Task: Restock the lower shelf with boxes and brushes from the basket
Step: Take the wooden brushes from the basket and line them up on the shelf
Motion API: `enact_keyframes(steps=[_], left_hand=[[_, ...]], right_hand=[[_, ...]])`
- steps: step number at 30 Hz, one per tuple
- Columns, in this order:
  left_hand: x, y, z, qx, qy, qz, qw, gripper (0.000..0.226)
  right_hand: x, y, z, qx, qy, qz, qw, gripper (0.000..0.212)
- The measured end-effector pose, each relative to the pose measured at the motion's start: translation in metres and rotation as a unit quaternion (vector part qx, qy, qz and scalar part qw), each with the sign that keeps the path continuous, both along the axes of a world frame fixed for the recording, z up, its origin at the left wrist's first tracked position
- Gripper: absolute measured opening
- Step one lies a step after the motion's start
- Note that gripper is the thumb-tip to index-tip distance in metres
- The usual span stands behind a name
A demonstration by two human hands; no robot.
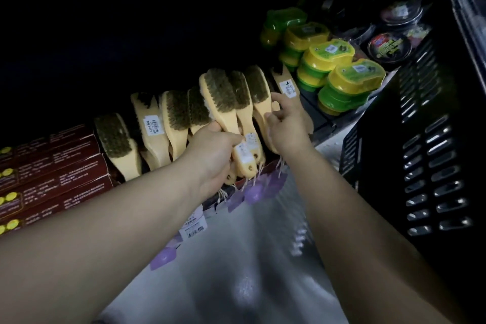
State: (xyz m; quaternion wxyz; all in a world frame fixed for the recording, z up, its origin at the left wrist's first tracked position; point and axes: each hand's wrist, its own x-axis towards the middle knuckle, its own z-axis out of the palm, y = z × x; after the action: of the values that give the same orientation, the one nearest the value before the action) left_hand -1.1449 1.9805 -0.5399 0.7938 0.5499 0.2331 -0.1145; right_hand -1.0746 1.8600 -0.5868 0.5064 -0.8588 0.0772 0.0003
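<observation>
Your left hand (pixel 213 155), at the centre of the frame, has its fingers (pixel 228 138) curled shut around the handles of a bunch of wooden brushes (pixel 231 105), whose bristle heads fan upward and away from the fist. White price stickers on two of the handles show just below your knuckles, and string loops with purple tags (pixel 253 193) dangle beneath the handle ends. Your right hand (pixel 286 126), just to the right, is partly open: the fingers are spread and bent, with the tips (pixel 276 97) pressed against the handle of the rightmost brush in the bunch, touching rather than wrapped around it.

Left of your fist, more brushes (pixel 155 126) lean in a row on the lower shelf (pixel 323 123), some showing bristles, some their stickered backs. Further left, at the frame's left edge, dark red boxes (pixel 60 166) lie stacked, touching the nearest brush. In the upper right, green and yellow plastic containers (pixel 349 84) sit piled beside the brushes, with round black tins (pixel 389 46) behind them. The black slotted basket (pixel 426 152) fills the right side, close to your right forearm.
</observation>
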Motion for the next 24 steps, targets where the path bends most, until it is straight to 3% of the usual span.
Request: enact_keyframes(steps=[8, 12, 17, 22, 24], left_hand=[[-0.001, -0.001, -0.009, 0.029, -0.045, -0.008, 0.999, 0.023], [0.004, 0.002, -0.008, 0.065, -0.066, 0.005, 0.996, 0.028], [0.01, 0.004, -0.007, 0.072, -0.088, 0.001, 0.993, 0.028], [0.012, 0.001, -0.004, 0.088, -0.137, -0.053, 0.985, 0.03], [0.017, -0.002, -0.002, 0.103, -0.16, -0.084, 0.978, 0.029]], right_hand=[[-0.005, -0.012, 0.012, 0.056, 0.016, 0.012, 0.998, 0.036], [-0.012, -0.016, 0.029, 0.057, 0.015, 0.002, 0.998, 0.023], [-0.026, -0.013, 0.045, 0.033, 0.02, 0.021, 0.999, 0.023], [-0.04, -0.01, 0.053, 0.124, 0.083, 0.148, 0.978, 0.017], [-0.04, -0.012, 0.051, 0.164, 0.076, 0.138, 0.974, 0.017]])
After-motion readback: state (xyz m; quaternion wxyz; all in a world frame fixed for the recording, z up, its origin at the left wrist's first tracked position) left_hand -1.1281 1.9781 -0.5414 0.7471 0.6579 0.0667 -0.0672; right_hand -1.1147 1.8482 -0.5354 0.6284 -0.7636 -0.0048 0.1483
